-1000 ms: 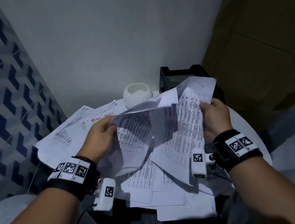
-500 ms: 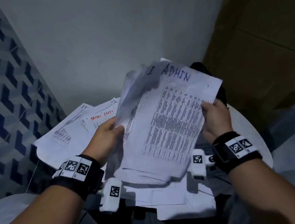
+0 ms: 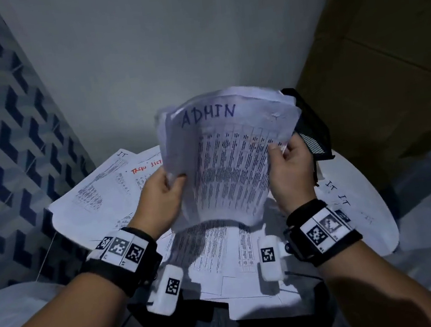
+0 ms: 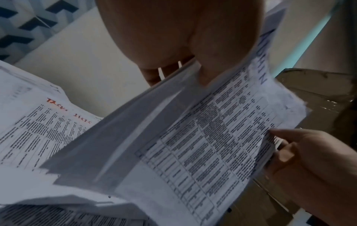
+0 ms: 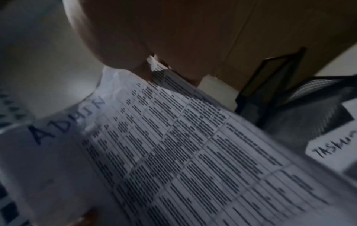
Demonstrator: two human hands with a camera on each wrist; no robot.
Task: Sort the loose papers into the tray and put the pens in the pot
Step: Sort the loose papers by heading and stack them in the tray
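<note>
I hold a bundle of printed sheets (image 3: pixel 230 161) upright above the table; the front one is headed ADMIN in blue. My left hand (image 3: pixel 166 191) pinches its left edge, thumb in front. My right hand (image 3: pixel 288 165) grips the right edge. The left wrist view shows the same bundle (image 4: pixel 203 145) with my left thumb on it and the right hand (image 4: pixel 309 154) at its far side. In the right wrist view the ADMIN sheet (image 5: pixel 173 152) fills the frame. The black mesh tray (image 3: pixel 314 135) stands behind the bundle at the right. No pens or pot show.
More loose papers (image 3: pixel 98 194) cover the round white table (image 3: pixel 354 173), one with a red heading, others marked IT at the right. A white wall is behind, blue patterned tiles at the left, a brown cardboard surface (image 3: pixel 386 60) at the right. A label (image 5: pixel 336 146) shows on the tray.
The crumpled spread of sheets has been gathered and raised upright into one bundle, with the ADMIN page now facing me. It now hides the white pot seen earlier.
</note>
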